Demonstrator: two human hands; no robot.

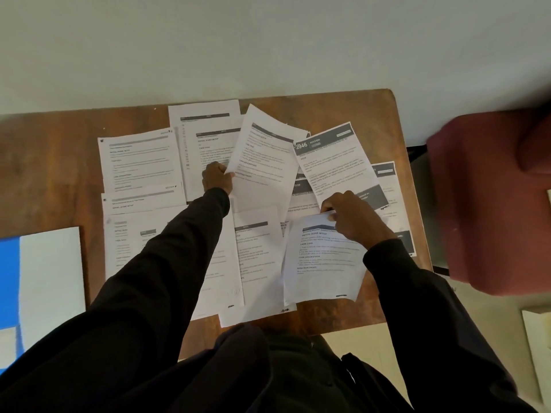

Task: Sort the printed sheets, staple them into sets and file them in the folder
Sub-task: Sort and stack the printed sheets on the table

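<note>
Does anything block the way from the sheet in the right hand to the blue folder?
Yes: the left arm stretches across between the sheet gripped by the right hand and the blue folder; loose sheets lie flat below.

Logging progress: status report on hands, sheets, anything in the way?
Left hand grips far sheet by its corner. Right hand pinches near sheet at top edge. Other sheets overlap across table; blue folder lies left.

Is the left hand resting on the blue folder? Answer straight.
No, the left hand pinches the corner of a tilted sheet, while the blue folder lies well apart from it at the view's left edge.
</note>
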